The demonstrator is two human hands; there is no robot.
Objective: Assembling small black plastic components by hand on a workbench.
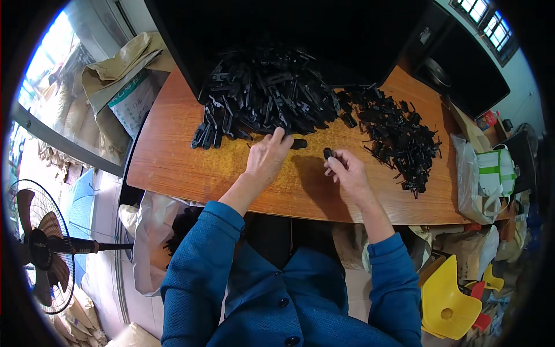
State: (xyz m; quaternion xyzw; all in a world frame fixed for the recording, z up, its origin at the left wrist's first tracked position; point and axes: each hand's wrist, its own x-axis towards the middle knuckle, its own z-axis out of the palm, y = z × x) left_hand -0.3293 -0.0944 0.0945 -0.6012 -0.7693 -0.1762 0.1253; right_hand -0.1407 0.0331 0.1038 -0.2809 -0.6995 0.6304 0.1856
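A large heap of long black plastic parts (272, 87) lies on the wooden table in front of me. My left hand (267, 155) is at the heap's near edge, its fingers drawn together and pointing down. Right beside those fingertips is a short black piece (299, 143); I cannot tell whether they grip it. To the right, just above the table, my right hand (348, 172) pinches a small black plastic part (328, 153) between thumb and fingers. A second, looser pile of small black parts (402, 136) spreads over the table's right side.
The brown table (167, 153) has a big black screen (289, 29) behind the heap. A fan (46, 251) stands at the left, near an open paper sack (118, 72). Bags (483, 179) sit at the right edge, with a yellow plastic stool (451, 301) below.
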